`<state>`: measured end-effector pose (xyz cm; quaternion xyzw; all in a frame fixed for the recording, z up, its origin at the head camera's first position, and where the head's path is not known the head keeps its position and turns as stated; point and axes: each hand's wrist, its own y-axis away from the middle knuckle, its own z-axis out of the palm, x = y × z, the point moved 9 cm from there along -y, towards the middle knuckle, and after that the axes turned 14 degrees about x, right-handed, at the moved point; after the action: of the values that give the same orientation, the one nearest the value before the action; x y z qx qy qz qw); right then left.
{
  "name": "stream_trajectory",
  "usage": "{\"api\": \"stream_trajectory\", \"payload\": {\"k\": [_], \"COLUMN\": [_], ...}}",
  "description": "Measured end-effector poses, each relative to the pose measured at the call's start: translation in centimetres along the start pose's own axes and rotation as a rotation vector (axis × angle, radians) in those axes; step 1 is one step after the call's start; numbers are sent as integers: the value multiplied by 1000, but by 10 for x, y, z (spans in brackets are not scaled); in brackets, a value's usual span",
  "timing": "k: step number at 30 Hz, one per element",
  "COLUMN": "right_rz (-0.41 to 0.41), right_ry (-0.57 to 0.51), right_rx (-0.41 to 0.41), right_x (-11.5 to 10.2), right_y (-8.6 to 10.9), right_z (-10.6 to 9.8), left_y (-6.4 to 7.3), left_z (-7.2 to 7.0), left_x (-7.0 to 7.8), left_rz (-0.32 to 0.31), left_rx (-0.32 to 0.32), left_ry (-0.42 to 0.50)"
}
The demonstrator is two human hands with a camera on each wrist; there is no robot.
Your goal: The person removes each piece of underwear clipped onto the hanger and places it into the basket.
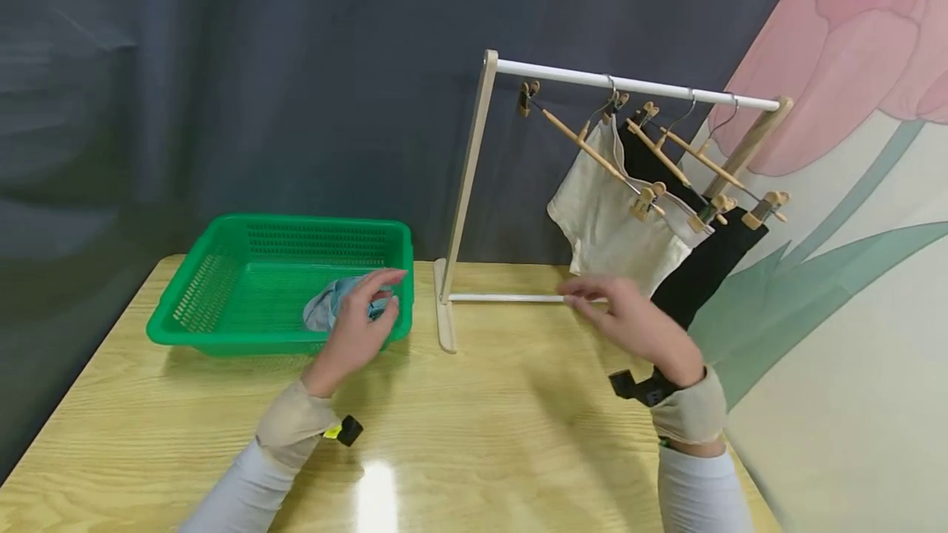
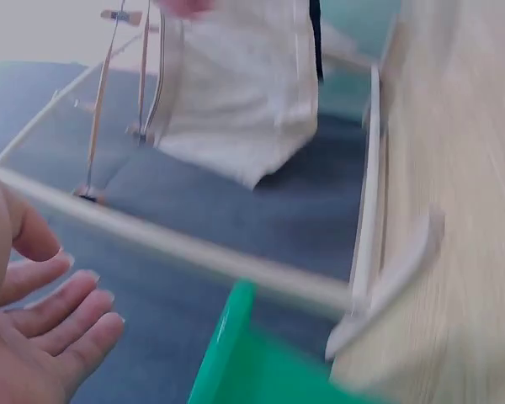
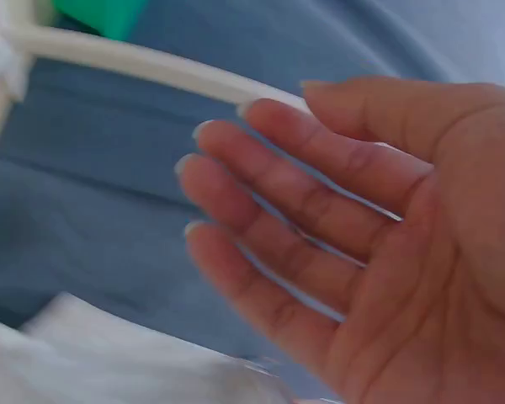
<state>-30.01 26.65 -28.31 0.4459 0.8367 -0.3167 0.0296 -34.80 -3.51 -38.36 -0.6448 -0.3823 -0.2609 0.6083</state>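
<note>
My left hand [image 1: 360, 321] hovers over the right side of a green plastic basket [image 1: 222, 345], fingers relaxed and holding nothing. Beneath it in the basket lies a crumpled light-blue and grey cloth [image 1: 322, 309], partly hidden by the hand. My right hand [image 1: 637, 321] is in the air in front of the small clothes rack [image 1: 467, 179], below the hanging cream shorts [image 1: 615, 212]. Its fingers are loosely extended with nothing in them, as the right wrist view shows. The shorts hang from a wooden clip hanger [image 1: 585, 146]; behind them hangs a black garment [image 1: 711, 270].
More wooden clip hangers [image 1: 707, 159] hang toward the right of the rack's white top rail [image 1: 548, 71]. A low white bar [image 1: 504, 298] joins the rack's feet on the wooden table [image 1: 474, 434]. A dark curtain [image 1: 333, 105] stands behind, a painted wall [image 1: 852, 311] at right.
</note>
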Motion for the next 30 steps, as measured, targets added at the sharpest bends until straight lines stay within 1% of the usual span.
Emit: {"api": "stream_trajectory", "payload": {"k": [3, 6, 7, 9, 11, 13, 15, 17, 18, 20, 22, 24, 26, 30], "right_rz": [-81, -96, -83, -37, 27, 109, 197, 306, 352, 450, 526, 571, 590, 583], "right_ry": [21, 47, 57, 105, 170, 230, 274, 295, 297, 306, 307, 319, 328, 332], "right_rx": [201, 422, 492, 605, 691, 747, 772, 765, 753, 703, 644, 597, 568, 566], "right_x": [-16, -22, -20, -12, 0, 16, 35, 55, 64, 82, 96, 104, 110, 112], "right_y": [-11, -18, -20, -23, -26, -30, -33, -36, -36, -34, -31, -29, -29, -31], "right_z": [-55, -104, -118, -141, -157, -168, -173, -174, -173, -168, -162, -157, -153, -147], "left_y": [-8, -19, -23, -30, -38, -44, -48, -52, -53, -54, -56, -58, -61, -65], "left_z": [21, 38, 42, 52, 60, 68, 77, 85, 90, 98, 105, 109, 111, 110], "left_x": [0, -5, -6, -10, -14, -18, -24, -31, -35, -42, -48, -52, -55, -56], "left_rz": [-62, -112, -124, -138, -146, -159, -180, -210, -222, -238, -251, -254, -257, -258], "left_rx": [9, 37, 48, 69, 85, 92, 84, 65, 52, 27, 16, 25, 48, 87], "left_ry": [91, 124, 127, 123, 110, 86, 39, -9, -27, -58, -60, -58, -44, -8]}}
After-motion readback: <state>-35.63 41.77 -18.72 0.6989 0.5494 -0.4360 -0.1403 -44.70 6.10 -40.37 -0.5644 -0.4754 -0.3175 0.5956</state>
